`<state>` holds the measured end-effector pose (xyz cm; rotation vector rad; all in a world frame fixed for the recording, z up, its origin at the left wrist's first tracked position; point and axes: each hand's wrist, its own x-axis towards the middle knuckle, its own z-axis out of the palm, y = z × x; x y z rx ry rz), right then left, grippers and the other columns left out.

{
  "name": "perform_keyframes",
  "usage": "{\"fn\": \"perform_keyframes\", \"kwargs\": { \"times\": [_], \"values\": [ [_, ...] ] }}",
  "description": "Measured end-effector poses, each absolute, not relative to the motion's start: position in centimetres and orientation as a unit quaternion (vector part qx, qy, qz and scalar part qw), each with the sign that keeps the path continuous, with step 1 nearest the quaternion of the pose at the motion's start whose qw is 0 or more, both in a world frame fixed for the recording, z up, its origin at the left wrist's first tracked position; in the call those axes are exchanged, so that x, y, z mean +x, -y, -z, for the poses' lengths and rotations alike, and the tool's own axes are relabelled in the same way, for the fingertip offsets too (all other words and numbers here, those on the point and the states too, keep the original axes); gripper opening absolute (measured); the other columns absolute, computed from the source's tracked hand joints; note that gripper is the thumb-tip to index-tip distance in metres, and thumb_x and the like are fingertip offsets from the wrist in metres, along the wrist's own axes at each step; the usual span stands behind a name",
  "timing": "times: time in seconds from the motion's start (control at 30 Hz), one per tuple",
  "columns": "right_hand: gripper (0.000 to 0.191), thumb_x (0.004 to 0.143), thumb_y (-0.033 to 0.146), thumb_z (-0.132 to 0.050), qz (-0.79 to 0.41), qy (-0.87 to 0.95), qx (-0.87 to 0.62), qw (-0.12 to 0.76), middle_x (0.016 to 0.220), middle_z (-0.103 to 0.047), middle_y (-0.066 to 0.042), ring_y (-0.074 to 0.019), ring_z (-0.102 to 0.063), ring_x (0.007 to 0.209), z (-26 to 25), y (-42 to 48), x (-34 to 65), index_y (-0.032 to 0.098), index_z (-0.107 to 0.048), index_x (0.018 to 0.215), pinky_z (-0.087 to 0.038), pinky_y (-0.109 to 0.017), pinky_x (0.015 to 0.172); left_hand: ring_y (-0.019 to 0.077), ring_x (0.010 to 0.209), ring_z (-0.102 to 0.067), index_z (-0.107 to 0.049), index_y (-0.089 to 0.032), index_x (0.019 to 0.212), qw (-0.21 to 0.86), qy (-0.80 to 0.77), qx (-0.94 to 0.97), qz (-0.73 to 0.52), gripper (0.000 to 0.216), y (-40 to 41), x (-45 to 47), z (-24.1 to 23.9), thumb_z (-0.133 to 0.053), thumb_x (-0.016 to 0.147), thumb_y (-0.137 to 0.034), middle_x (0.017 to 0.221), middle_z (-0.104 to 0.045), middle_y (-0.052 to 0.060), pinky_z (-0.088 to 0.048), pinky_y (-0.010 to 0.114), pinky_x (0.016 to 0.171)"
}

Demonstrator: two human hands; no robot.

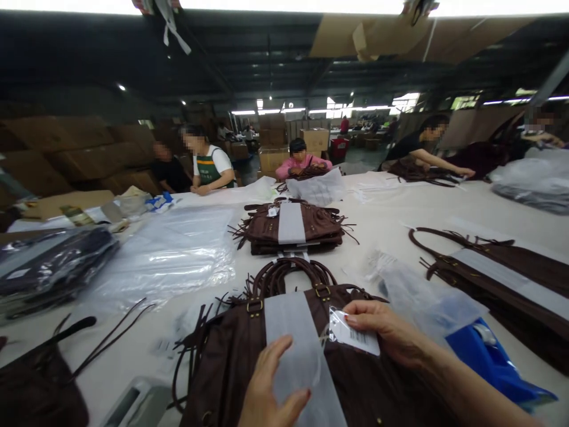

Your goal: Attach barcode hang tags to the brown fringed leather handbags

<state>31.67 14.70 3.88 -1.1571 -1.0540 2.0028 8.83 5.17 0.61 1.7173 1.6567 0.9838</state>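
Fingers of the right hand [391, 335] pinched a small barcode tag [354, 335] in its clear sleeve, held over the brown bag [231, 362] lying flat on the white surface [400, 219]; the left hand [267, 391] lay open, pressing the bag's grey paper band [293, 350] smooth. Two more bags lay singly alongside, one stack [291, 228] sat beyond, one tag in hand

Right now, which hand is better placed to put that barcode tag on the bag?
Probably the right hand: it already pinches the tag over the bag. The left hand lies flat on the white strip, steadying it.
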Motion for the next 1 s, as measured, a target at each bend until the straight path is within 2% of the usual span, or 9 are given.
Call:
{"fn": "perform_keyframes", "kwargs": {
  "times": [0.07,0.13,0.23,0.53,0.6,0.67,0.77,0.9,1.0],
  "values": [
    [0.026,0.058,0.033,-0.071,-0.753,0.407,-0.435,0.28,0.057,-0.058,0.0,-0.0059,-0.047,0.047,-3.9,-14.1,29.7,0.011,-0.06,0.069,-0.034,-0.017,0.046,0.0194,0.097,-0.054,-0.055,-0.023,0.104,0.444,-0.576,0.569,-0.384,0.045,-7.5,9.9,-0.4,-0.066,0.061,-0.023,0.109,-0.059,0.003,-0.044,0.029,0.084],
    [0.027,0.058,0.035,-0.07,-0.749,0.417,-0.442,0.265,0.056,-0.058,0.001,-0.0064,-0.046,0.046,-3.8,-13.6,28.3,0.012,-0.061,0.069,-0.034,-0.019,0.046,0.0174,0.083,-0.057,-0.06,-0.018,0.085,0.506,-0.556,0.502,-0.428,0.021,-8.6,10.8,-0.1,-0.059,0.065,-0.026,0.086,-0.065,0.003,-0.044,0.027,0.076],
    [0.027,0.056,0.035,-0.071,-0.74,0.418,-0.463,0.253,0.054,-0.056,0.001,-0.0064,-0.045,0.044,-3.4,-13.0,27.0,0.012,-0.061,0.067,-0.032,-0.019,0.045,0.0131,0.062,-0.053,-0.057,-0.015,0.064,0.525,-0.559,0.435,-0.471,0.012,-8.8,10.6,0.6,-0.053,0.067,-0.025,0.061,-0.059,0.0,-0.041,0.024,0.061],
    [0.028,0.062,0.04,-0.064,-0.68,0.496,-0.502,0.198,0.055,-0.057,-0.001,-0.0101,-0.048,0.047,0.5,-12.8,25.0,0.013,-0.062,0.066,-0.034,-0.022,0.048,0.0102,0.051,-0.048,-0.054,-0.014,0.063,0.541,-0.593,0.414,-0.429,0.009,-8.1,2.3,2.1,-0.053,0.062,-0.022,0.051,-0.054,-0.003,-0.034,0.022,0.055],
    [0.028,0.063,0.041,-0.062,-0.576,0.625,-0.496,0.178,0.071,-0.063,-0.006,-0.0177,-0.055,0.067,0.5,-12.7,23.8,0.015,-0.065,0.071,-0.041,-0.029,0.064,0.0104,0.051,-0.046,-0.054,-0.015,0.061,0.494,-0.614,0.471,-0.397,0.007,-8.1,1.1,2.0,-0.051,0.063,-0.021,0.051,-0.053,-0.003,-0.033,0.022,0.053],
    [0.031,0.065,0.04,-0.062,-0.442,0.737,-0.477,0.185,0.1,-0.061,-0.009,-0.025,-0.051,0.097,-0.1,-12.4,22.0,0.019,-0.066,0.088,-0.035,-0.037,0.087,0.0111,0.054,-0.046,-0.055,-0.016,0.061,0.433,-0.621,0.545,-0.362,0.008,-8.0,0.5,1.9,-0.049,0.065,-0.02,0.054,-0.053,-0.003,-0.033,0.023,0.054],
    [0.047,0.069,0.033,-0.059,-0.408,0.785,-0.42,0.203,0.121,-0.051,-0.007,-0.0231,-0.041,0.113,-0.6,-11.8,18.3,0.024,-0.052,0.115,-0.026,-0.037,0.098,0.0129,0.064,-0.052,-0.057,-0.018,0.063,0.369,-0.603,0.627,-0.327,0.012,-8.3,0.1,1.8,-0.046,0.068,-0.018,0.065,-0.058,-0.001,-0.035,0.023,0.06],
    [0.041,0.067,0.03,-0.058,-0.58,0.704,-0.354,0.205,0.086,-0.063,-0.002,-0.0156,-0.058,0.078,1.3,-12.1,14.1,0.019,-0.052,0.107,-0.045,-0.027,0.071,0.0141,0.069,-0.054,-0.058,-0.018,0.065,0.346,-0.598,0.654,-0.308,0.014,-9.6,-0.9,1.9,-0.045,0.068,-0.015,0.07,-0.06,0.001,-0.037,0.024,0.065],
    [0.028,0.072,0.041,-0.049,-0.61,0.635,-0.436,0.185,0.054,-0.051,0.004,-0.0089,-0.046,0.043,3.4,-13.2,12.9,0.015,-0.056,0.08,-0.038,-0.02,0.043,0.0139,0.065,-0.055,-0.06,-0.017,0.064,0.361,-0.601,0.65,-0.293,0.01,-11.5,-2.5,2.3,-0.05,0.067,-0.02,0.065,-0.061,0.0,-0.039,0.023,0.062]
  ]
}}
